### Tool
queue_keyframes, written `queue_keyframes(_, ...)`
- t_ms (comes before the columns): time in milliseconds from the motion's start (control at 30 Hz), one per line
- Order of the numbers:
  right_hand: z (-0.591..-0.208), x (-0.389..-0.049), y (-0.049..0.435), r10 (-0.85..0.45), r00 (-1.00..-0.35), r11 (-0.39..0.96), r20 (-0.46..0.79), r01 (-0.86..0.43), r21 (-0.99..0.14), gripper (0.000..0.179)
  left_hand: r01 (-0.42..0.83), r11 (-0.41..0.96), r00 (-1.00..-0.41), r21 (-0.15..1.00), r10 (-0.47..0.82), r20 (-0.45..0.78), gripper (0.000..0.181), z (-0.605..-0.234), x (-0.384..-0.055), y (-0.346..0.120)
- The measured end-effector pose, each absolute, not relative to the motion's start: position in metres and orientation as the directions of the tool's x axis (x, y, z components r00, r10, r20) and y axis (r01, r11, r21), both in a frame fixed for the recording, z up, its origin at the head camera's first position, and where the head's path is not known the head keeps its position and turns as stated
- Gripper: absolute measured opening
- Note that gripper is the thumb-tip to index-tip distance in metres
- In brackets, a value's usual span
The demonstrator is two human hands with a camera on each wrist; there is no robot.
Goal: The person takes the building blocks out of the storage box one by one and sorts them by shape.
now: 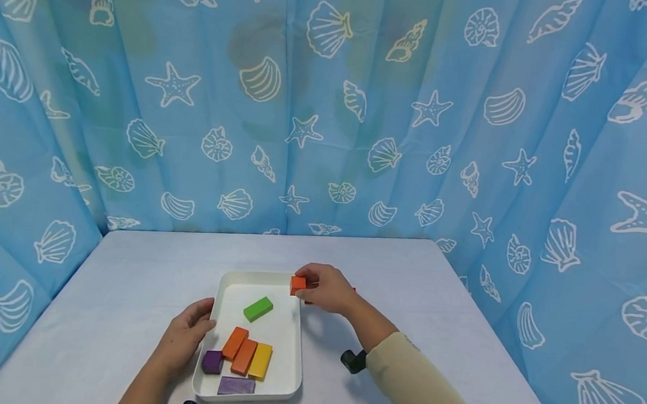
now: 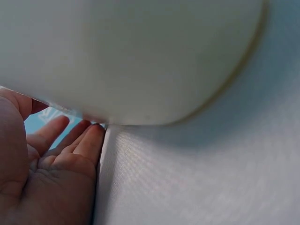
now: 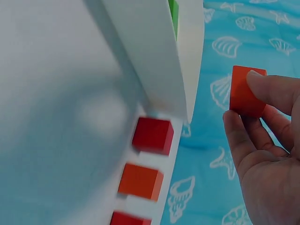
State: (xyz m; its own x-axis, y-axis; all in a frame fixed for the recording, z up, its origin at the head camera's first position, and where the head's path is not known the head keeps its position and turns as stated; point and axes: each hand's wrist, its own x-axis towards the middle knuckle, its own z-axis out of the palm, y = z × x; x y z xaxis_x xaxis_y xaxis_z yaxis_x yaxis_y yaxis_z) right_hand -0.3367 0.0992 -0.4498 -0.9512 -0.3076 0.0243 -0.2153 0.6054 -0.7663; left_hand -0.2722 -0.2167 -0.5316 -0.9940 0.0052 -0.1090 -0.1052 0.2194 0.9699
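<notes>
My right hand (image 1: 325, 288) pinches an orange block (image 3: 246, 91) between thumb and fingers, above the right rim of a white tray (image 1: 282, 349). My left hand (image 1: 183, 336) touches the tray's left side with its fingertips and thumb; in the left wrist view its fingers (image 2: 89, 145) lie loosely against the outer wall. Inside the tray are a green block (image 1: 258, 309), two orange blocks (image 1: 235, 343), a yellow block (image 1: 260, 361), a dark purple block (image 1: 213, 362) and a lighter purple block (image 1: 236, 386).
Beyond the tray's right side, a red block (image 3: 152, 136), an orange block (image 3: 140, 181) and another red block (image 3: 129, 219) stand in a row on the white table (image 1: 144, 271), mostly hidden by my right hand in the head view. A blue shell-print curtain (image 1: 326, 164) surrounds the table.
</notes>
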Motion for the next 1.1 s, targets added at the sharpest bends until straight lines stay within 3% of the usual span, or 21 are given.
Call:
queue_keyframes(733,-0.472,-0.347,0.209,-0.122,-0.992,0.680,0.040,-0.113,-0.725,0.037,-0.097,0.244,-0.994,0.965,0.020,-0.105,0.061,-0.531,-0.272,-0.215)
queue_keyframes(1100,-0.486,-0.351,0.235,-0.067,-0.998,0.731,0.014,-0.058,-0.680,0.037,-0.121,0.230,-0.992,0.966,0.002,-0.125,0.062,-0.530,-0.270,-0.218)
